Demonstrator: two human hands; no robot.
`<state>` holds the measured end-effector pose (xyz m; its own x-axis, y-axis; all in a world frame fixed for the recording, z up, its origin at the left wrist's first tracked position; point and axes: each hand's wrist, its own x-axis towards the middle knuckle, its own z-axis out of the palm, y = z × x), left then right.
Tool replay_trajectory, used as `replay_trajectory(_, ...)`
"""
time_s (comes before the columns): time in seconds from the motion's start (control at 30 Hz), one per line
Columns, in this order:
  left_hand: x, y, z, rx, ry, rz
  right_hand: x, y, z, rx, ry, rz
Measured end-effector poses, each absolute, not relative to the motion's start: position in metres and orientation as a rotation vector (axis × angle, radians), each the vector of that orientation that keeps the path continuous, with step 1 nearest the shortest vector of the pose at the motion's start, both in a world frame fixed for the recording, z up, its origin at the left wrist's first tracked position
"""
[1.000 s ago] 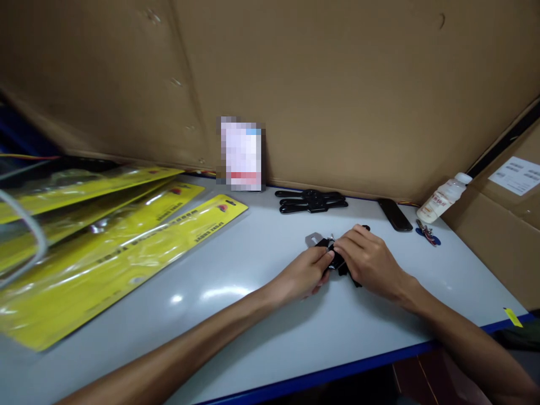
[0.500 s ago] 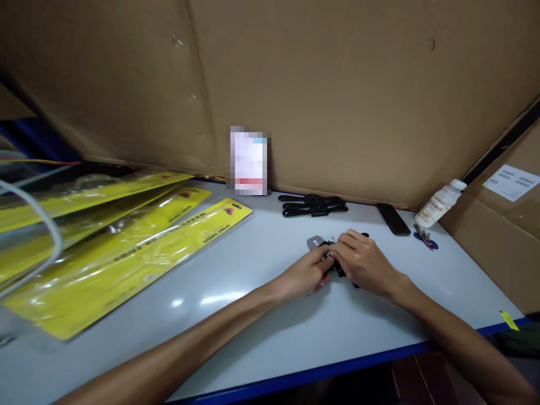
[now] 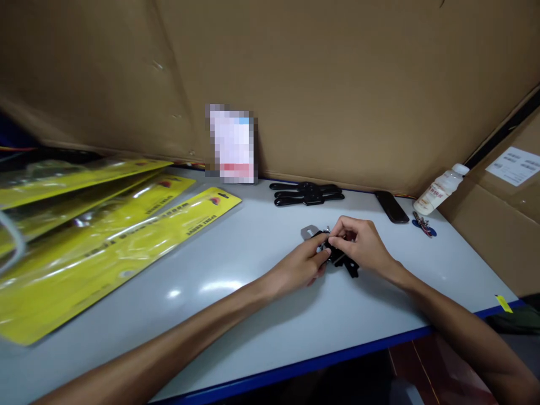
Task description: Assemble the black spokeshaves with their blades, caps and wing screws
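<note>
My left hand [image 3: 306, 260] is closed around a black spokeshave [image 3: 351, 267], held just above the table. A silver slotted blade [image 3: 309, 231] sticks out at its upper left, beyond my left fingers. My right hand [image 3: 358, 242] has thumb and forefinger pinched together at the middle of the spokeshave, close to my left thumb. Whatever lies between those fingertips is too small to make out. Small metal screws show beside the fingertips. Much of the spokeshave is hidden by both hands.
Several black spokeshave bodies [image 3: 310, 195] lie stacked at the back. A phone [image 3: 392, 207], a white bottle [image 3: 441, 191] and a small bundle of coloured wires [image 3: 423, 226] are at the right. Yellow blister packs [image 3: 139, 247] cover the left side. Cardboard [image 3: 337, 84] walls the back.
My right hand has drawn back slightly from the spokeshave into a fingertip pinch, uncovering more of its black body. My left hand keeps its hold. The view has shifted a little.
</note>
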<state>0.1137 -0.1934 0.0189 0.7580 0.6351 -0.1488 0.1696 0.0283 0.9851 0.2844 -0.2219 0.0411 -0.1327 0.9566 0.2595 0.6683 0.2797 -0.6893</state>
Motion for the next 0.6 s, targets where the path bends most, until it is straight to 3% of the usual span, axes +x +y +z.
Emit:
replay_trajectory(0.23, 0.112, -0.193, 0.023, 1.490, 0.722, 0.350, 0.290, -0.222, 0.048, -1.336, -2.059, 0.253)
replay_trajectory(0.6, 0.111, -0.195, 0.031, 1.424, 0.761, 0.320, 0.305, -0.221, 0.050, -1.080, -2.270, 0.170)
